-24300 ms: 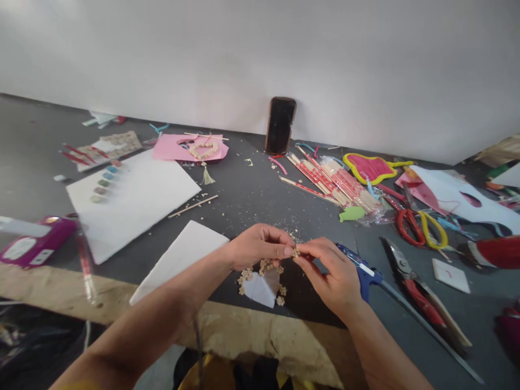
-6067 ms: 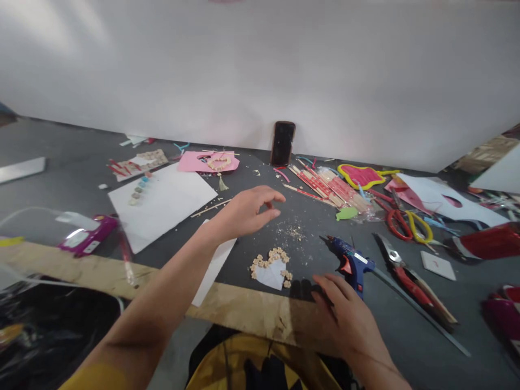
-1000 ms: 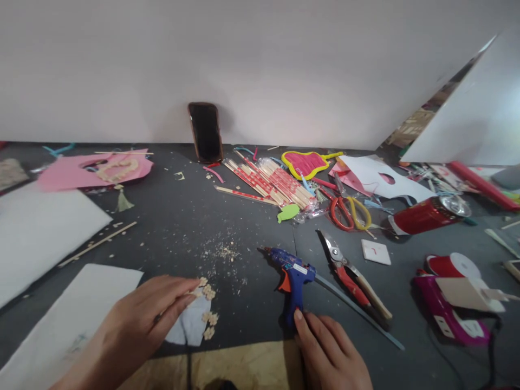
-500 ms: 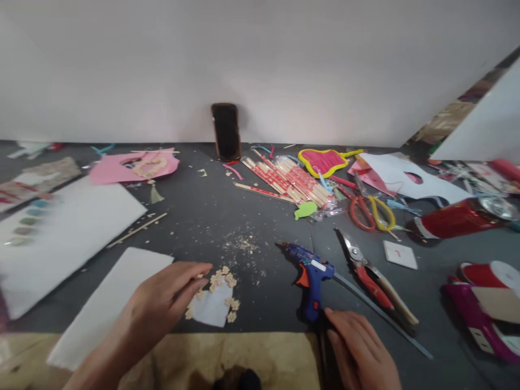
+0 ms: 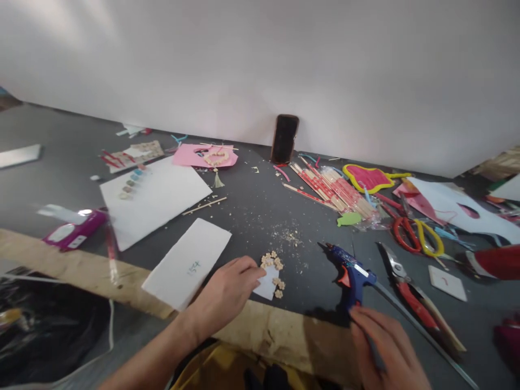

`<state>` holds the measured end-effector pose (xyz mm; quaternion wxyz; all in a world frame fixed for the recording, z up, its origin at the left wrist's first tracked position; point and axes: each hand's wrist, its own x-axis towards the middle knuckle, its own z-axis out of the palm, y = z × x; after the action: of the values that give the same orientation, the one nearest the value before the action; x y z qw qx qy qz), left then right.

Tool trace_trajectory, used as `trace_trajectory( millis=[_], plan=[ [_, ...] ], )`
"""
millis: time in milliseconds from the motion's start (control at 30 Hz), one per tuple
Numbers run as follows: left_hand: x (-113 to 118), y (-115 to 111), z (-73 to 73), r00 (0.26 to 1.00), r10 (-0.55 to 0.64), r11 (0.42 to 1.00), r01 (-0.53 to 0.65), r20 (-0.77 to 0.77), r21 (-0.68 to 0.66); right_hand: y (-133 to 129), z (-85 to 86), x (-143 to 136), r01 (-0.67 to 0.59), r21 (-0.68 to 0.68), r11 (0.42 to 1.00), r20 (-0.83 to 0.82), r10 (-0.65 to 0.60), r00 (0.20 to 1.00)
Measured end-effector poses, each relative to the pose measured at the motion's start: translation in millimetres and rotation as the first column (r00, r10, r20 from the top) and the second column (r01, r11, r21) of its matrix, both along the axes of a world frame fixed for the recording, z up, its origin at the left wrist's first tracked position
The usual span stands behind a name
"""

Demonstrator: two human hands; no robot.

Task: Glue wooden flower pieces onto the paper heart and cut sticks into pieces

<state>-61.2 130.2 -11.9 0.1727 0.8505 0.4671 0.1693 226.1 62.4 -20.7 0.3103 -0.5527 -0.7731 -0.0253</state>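
My left hand [image 5: 227, 292] has its fingers closed at the left edge of a small white paper piece [image 5: 267, 284]. Small beige flower shapes [image 5: 272, 260] line the top and right of that piece; its left side is hidden under my fingers. My right hand [image 5: 385, 346] is at the bottom of the blue glue gun [image 5: 352, 271], fingers curled round its dark cord [image 5: 374, 352]. The gun lies on the table, nozzle pointing up and left, with a long clear glue stick [image 5: 422, 331] out of its back.
Right of the gun lie pruning shears [image 5: 410, 295], scissors [image 5: 418, 236] and a red can [image 5: 498, 262]. Farther back are wrapped chopsticks [image 5: 331, 187] and a phone [image 5: 285, 138] against the wall. White boards [image 5: 189, 262] and a purple tool [image 5: 77, 230] are on the left.
The view has swung left, bringing the purple tool into sight. My left hand has lowered and closed at the paper piece's left edge. My right hand stays by the gun's handle.
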Motion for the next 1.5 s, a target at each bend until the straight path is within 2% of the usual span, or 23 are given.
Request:
trace_trajectory(
  millis=[67, 167, 267, 367, 567, 733, 900, 1200, 1333, 1500],
  plan=[
    [2.4, 1.5, -4.0, 0.999, -0.036, 0.999, 0.036, -0.01, 0.031, 7.3, 1.8, -26.6, -0.086, -0.048, 0.995, 0.029, 0.087, 0.996],
    [3.7, 5.1, -8.1, 0.997, -0.077, 0.996, 0.078, -0.028, 0.03, 19.1, -2.6, -63.1, -0.117, -0.181, 0.976, 0.059, 0.13, 0.99],
    [2.1, 7.1, -7.3, 0.994, -0.102, 0.995, 0.102, -0.031, -0.002, 27.0, -9.0, -86.8, -0.085, -0.304, 0.949, 0.019, 0.095, 0.995],
    [-3.8, 6.4, -1.8, 0.997, -0.078, 0.997, 0.077, -0.015, -0.031, 31.4, -12.0, -97.8, -0.054, -0.376, 0.925, 0.007, 0.061, 0.998],
    [-20.3, 0.1, 5.7, 0.992, 0.088, 0.995, -0.092, -0.088, -0.036, 40.8, -12.0, -105.2, -0.018, -0.438, 0.899, 0.014, 0.027, 1.0],
    [-21.0, -1.1, 3.5, 0.987, 0.097, 0.993, -0.104, -0.132, -0.049, 48.4, -12.0, -111.7, -0.006, -0.49, 0.872, 0.007, 0.011, 1.0],
    [-22.7, 1.3, 7.3, 0.985, 0.118, 0.992, -0.123, -0.124, -0.031, 56.7, -9.5, -119.7, -0.031, -0.517, 0.855, -0.011, 0.03, 0.999],
    [-36.5, 2.5, 5.7, 0.984, 0.152, 0.988, -0.152, -0.096, 0.006, 70.2, -6.7, -136.3, -0.083, -0.502, 0.861, -0.031, 0.078, 0.996],
    [-46.2, 9.1, 10.7, 0.971, 0.216, 0.976, -0.215, -0.106, 0.019, 67.9, 1.4, -123.5, -0.031, -0.476, 0.879, -0.002, 0.035, 0.999],
    [-52.1, 10.6, 17.5, 0.963, 0.245, 0.969, -0.239, -0.113, 0.064, 70.5, 12.6, -88.6, 0.07, -0.465, 0.882, 0.091, -0.031, 0.995]
  ],
)
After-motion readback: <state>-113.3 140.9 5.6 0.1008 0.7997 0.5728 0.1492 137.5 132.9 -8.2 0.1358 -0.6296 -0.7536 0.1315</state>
